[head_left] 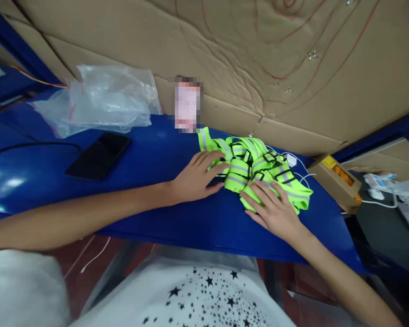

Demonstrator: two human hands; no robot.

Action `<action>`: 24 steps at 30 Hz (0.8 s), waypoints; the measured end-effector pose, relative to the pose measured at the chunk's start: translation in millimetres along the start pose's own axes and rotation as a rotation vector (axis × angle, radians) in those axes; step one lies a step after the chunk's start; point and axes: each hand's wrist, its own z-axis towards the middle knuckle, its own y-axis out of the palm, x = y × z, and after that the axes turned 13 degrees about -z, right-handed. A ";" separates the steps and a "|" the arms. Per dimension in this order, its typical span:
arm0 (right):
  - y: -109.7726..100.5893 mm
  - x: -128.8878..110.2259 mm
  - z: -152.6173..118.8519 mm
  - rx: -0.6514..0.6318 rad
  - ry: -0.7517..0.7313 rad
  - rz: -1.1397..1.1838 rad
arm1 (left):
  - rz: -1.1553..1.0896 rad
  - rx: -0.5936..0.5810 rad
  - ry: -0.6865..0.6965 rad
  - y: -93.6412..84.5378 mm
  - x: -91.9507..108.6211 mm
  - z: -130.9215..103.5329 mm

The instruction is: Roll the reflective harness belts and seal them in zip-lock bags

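A heap of neon yellow-green reflective straps (236, 169) with grey stripes and black buckles lies on the blue table (177, 227). My left hand (201, 177) rests at the heap's left edge, fingers stretched out and touching the straps. On the near right side of the heap lies my right hand (272, 209), palm down, its fingers extended over the straps. Neither hand is closed around anything that I can see. Parts of the straps are hidden beneath the fingers.
Clear plastic bags (116, 97) and a black phone (98, 156) lie at the left. A blurred-out pinkish item (187, 105) stands against the cardboard panel (225, 59) behind. An open cardboard box (337, 181) and a white charger (291, 160) with its cable sit at the right.
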 end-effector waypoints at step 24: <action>25.1 -11.8 26.3 0.037 0.045 0.579 | -0.011 -0.329 0.293 -28.1 7.4 -14.9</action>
